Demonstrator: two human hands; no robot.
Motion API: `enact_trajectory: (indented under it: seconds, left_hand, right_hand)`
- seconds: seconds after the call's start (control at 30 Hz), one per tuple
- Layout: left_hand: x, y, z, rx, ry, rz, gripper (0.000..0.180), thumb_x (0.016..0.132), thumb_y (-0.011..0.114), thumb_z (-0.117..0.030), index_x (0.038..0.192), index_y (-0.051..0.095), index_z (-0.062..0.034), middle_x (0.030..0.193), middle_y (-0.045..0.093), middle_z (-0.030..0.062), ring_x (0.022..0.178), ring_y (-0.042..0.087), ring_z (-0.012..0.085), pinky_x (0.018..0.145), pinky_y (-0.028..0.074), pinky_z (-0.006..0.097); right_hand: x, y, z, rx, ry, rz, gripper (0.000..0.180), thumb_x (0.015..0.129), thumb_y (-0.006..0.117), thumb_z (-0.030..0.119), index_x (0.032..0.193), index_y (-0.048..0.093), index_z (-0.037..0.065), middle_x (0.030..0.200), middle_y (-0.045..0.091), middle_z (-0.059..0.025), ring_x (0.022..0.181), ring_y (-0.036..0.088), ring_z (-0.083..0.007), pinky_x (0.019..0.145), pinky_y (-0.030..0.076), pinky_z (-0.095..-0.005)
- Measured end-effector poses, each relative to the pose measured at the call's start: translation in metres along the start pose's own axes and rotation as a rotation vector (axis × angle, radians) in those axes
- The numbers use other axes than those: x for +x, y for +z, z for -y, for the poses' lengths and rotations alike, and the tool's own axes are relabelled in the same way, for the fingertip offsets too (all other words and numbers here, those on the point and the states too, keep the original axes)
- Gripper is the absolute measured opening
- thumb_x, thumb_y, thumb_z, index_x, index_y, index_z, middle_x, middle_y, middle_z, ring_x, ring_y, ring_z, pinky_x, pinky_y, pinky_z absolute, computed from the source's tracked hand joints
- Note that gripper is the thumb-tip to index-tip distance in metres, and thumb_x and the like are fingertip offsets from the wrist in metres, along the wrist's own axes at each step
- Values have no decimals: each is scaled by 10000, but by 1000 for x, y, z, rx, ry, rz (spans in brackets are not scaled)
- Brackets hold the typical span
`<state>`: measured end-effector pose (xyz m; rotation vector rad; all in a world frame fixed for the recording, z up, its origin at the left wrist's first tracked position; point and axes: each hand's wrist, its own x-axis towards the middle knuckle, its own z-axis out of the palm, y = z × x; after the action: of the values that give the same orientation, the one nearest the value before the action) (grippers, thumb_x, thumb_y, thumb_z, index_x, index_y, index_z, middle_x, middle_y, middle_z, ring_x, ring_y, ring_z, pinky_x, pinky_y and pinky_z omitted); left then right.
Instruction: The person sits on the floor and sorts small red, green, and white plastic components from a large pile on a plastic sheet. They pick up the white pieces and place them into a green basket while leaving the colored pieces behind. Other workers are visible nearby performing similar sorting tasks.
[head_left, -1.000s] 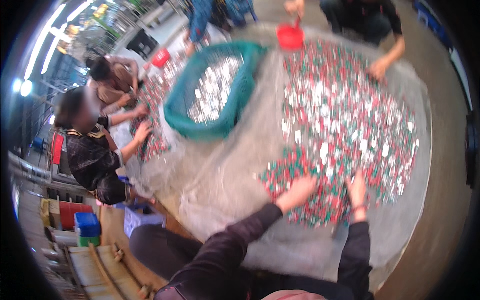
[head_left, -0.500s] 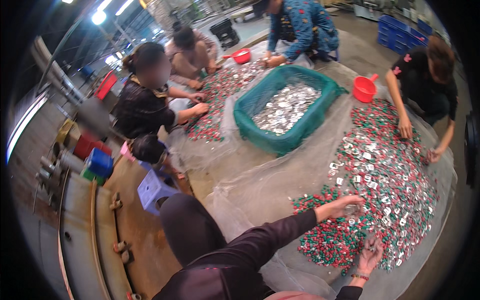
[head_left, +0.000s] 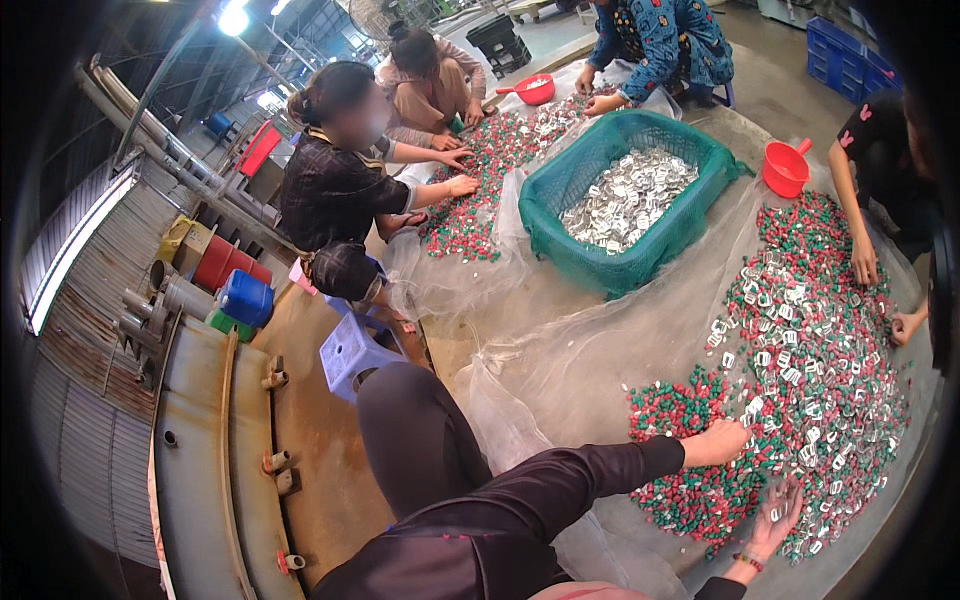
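Note:
My left hand (head_left: pixel 716 442) is closed over the near pile of red and green pebble-like pieces (head_left: pixel 690 490), its back turned up. Whatever is inside its fingers is hidden. Close to it, nearer to me, my right hand (head_left: pixel 776 512) lies palm up with curled fingers around a small silvery buckle, beaded bracelet at the wrist. Flat metal buckles (head_left: pixel 790 375) with slots lie scattered through the red and green pieces to the right. All of this rests on pale mesh sheeting (head_left: pixel 600 370).
A green net-lined basket (head_left: pixel 540 235) holds many silvery buckles. A red scoop (head_left: pixel 785 170) stands beside it, another (head_left: pixel 535 90) farther back. A co-worker (head_left: pixel 870 190) reaches into my pile from the right; several others crouch at the far pile (head_left: pixel 490 170). A lilac stool (head_left: pixel 350 355) stands left.
My left hand, earlier palm up with shiny pieces in it, has turned over, closed and come nearer to me. My right hand stays low over the pile. The view has swung left.

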<state>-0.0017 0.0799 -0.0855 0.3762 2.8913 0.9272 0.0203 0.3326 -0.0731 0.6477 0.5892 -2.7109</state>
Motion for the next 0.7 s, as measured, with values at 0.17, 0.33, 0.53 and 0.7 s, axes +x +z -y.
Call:
enact_trajectory:
  seconds: [0.17,0.33,0.53,0.7]
  left_hand:
    - [-23,-43,4,-822,-27,-44,240,839,657,-280,892,565,-65,695,571,95,652,586,218,499,420,371]
    - [-67,-85,3,-1891,-385,146,187,921,552,-291,855,504,-124,668,500,-11,531,478,63,345,278,200]
    - [-60,-109,23,-1601,-410,76,245,832,668,-219,1036,580,-118,1046,552,29,935,554,151,721,490,357]
    - [-30,-110,44,-1383,-533,177,201,851,681,-314,904,654,-122,669,542,-61,545,440,53,478,367,221]
  right_hand:
    - [73,11,10,-1178,-279,209,432,908,572,154,1291,465,-14,1083,619,-146,775,572,-169,527,469,-247]
    - [119,15,-19,-1901,-618,13,588,824,635,124,1358,411,22,1233,557,-261,1134,542,-381,986,387,-389]
    - [67,37,-76,-2438,-482,170,227,854,575,201,1062,595,112,800,650,-209,748,630,-414,631,487,-503]
    - [29,35,-84,-2079,-545,247,412,880,600,309,1247,549,128,941,694,-125,719,645,-309,672,508,-398]
